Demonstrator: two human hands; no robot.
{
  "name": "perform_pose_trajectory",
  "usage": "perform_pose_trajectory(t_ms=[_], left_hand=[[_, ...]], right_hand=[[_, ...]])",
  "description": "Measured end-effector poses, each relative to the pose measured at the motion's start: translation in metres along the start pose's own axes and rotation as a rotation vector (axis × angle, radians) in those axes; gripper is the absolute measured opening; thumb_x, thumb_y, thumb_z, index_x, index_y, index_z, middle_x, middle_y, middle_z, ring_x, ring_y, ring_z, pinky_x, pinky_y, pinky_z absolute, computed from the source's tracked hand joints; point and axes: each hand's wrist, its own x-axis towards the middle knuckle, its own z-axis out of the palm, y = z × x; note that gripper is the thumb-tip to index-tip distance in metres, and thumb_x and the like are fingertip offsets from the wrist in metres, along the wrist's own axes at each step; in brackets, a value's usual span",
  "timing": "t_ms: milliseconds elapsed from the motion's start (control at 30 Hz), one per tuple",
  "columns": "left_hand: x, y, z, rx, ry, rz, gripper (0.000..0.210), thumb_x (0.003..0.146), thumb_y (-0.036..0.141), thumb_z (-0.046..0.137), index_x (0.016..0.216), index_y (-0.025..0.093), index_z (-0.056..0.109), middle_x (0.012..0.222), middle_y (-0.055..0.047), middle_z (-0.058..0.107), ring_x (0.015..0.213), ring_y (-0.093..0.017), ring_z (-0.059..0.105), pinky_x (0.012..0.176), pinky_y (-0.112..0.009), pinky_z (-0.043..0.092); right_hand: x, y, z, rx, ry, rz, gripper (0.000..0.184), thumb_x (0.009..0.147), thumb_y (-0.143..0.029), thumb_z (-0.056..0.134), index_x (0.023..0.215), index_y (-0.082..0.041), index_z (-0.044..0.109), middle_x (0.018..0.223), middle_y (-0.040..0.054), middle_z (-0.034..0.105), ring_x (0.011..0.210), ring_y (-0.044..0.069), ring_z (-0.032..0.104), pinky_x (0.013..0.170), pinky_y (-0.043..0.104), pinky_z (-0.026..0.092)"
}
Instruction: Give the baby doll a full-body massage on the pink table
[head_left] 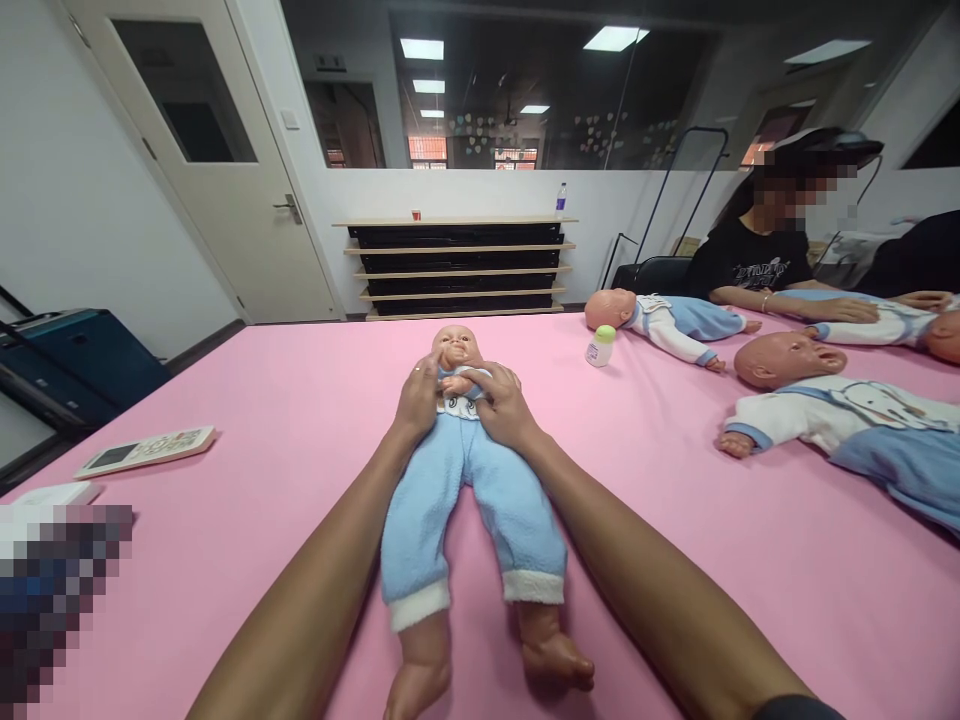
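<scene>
A baby doll [465, 450] in fuzzy light-blue trousers with white cuffs lies on its back in front of me, its head away from me and its bare feet towards me. My left hand [420, 398] is closed around the arm at the doll's left-of-picture side, by the chest. Around the other arm my right hand [505, 402] is closed too, thumb over the sleeve. The doll's forearms are bent in across its chest, and one small doll hand [456, 384] shows between my hands. My fingertips are partly hidden.
The doll lies on a pink-covered table [300, 440]. A small green-capped bottle [601, 347] stands beyond my right hand. More dolls [862, 410] lie to the right, where a person [765, 240] leans over one. At the left lies a white device with a screen [150, 450].
</scene>
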Motion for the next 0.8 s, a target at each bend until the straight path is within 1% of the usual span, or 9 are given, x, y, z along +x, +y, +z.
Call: perform_pose_trajectory(t_ms=[100,167,233,333,433,533,600,700,800], left_hand=[[-0.002,0.001,0.002,0.168,-0.164,0.085,0.055,0.103,0.047,0.021,0.137,0.022,0.055,0.145,-0.006,0.053,0.139,-0.02,0.042,0.119,-0.042,0.028],[-0.003,0.001,0.003,0.214,-0.178,0.113,0.054,0.103,0.044,0.02,0.137,0.021,0.055,0.144,-0.006,0.053,0.139,-0.02,0.042,0.12,-0.043,0.027],[-0.003,0.001,0.003,0.223,-0.129,0.113,0.052,0.103,0.043,0.022,0.139,0.021,0.052,0.144,-0.008,0.053,0.138,-0.021,0.043,0.119,-0.043,0.029],[-0.003,-0.002,0.0,0.219,0.051,0.059,0.051,0.096,0.044,0.045,0.142,0.021,0.048,0.14,-0.01,0.055,0.132,-0.024,0.049,0.113,-0.043,0.036],[-0.001,-0.014,-0.01,0.198,0.26,-0.062,0.058,0.083,0.037,0.065,0.138,0.024,0.049,0.132,-0.009,0.06,0.121,-0.025,0.057,0.105,-0.041,0.045],[0.004,-0.037,-0.026,0.118,0.525,-0.283,0.048,0.079,0.032,0.064,0.125,0.021,0.054,0.119,-0.008,0.065,0.107,-0.023,0.064,0.096,-0.039,0.05],[0.006,-0.055,-0.036,0.011,0.714,-0.488,0.04,0.078,0.03,0.06,0.116,0.018,0.054,0.112,-0.009,0.065,0.1,-0.022,0.066,0.09,-0.037,0.054],[0.002,-0.076,-0.047,-0.097,0.856,-0.717,0.032,0.078,0.026,0.052,0.108,0.015,0.052,0.108,-0.012,0.064,0.096,-0.025,0.068,0.081,-0.036,0.057],[-0.003,-0.086,-0.05,-0.093,0.858,-0.783,0.03,0.077,0.025,0.05,0.105,0.015,0.051,0.105,-0.015,0.063,0.099,-0.028,0.067,0.078,-0.038,0.057]], right_hand=[[-0.002,-0.001,0.003,-0.14,-0.069,-0.023,0.062,0.071,-0.004,0.051,0.127,-0.029,0.063,0.134,0.0049,0.054,0.128,0.026,0.045,0.112,0.049,0.031],[-0.002,-0.001,0.003,-0.159,-0.078,-0.021,0.062,0.071,-0.005,0.051,0.126,-0.03,0.063,0.134,0.0046,0.054,0.127,0.026,0.045,0.111,0.049,0.032],[-0.002,-0.001,0.002,-0.129,-0.048,-0.015,0.062,0.07,-0.005,0.052,0.126,-0.029,0.063,0.132,0.0044,0.056,0.126,0.025,0.047,0.111,0.048,0.034],[-0.003,0.003,-0.001,-0.002,0.084,0.047,0.057,0.072,-0.009,0.055,0.126,-0.026,0.061,0.127,0.0054,0.059,0.122,0.023,0.051,0.109,0.042,0.039],[-0.003,0.017,-0.006,0.167,0.331,0.277,0.048,0.081,-0.022,0.057,0.129,-0.022,0.055,0.123,0.0063,0.062,0.112,0.021,0.058,0.101,0.039,0.047],[-0.005,0.046,-0.013,0.269,0.688,0.615,0.049,0.083,-0.035,0.058,0.128,-0.017,0.053,0.122,0.0097,0.063,0.107,0.022,0.062,0.096,0.041,0.05],[-0.009,0.069,-0.017,0.292,0.854,0.75,0.048,0.084,-0.036,0.054,0.127,-0.015,0.054,0.127,0.0134,0.06,0.113,0.024,0.06,0.1,0.044,0.048],[-0.017,0.096,-0.02,0.36,0.889,0.822,0.047,0.084,-0.031,0.044,0.128,-0.015,0.053,0.134,0.0167,0.055,0.12,0.026,0.058,0.101,0.047,0.048],[-0.021,0.104,-0.02,0.432,0.834,0.792,0.049,0.084,-0.029,0.041,0.129,-0.015,0.052,0.13,0.0168,0.057,0.117,0.027,0.06,0.098,0.047,0.051]])
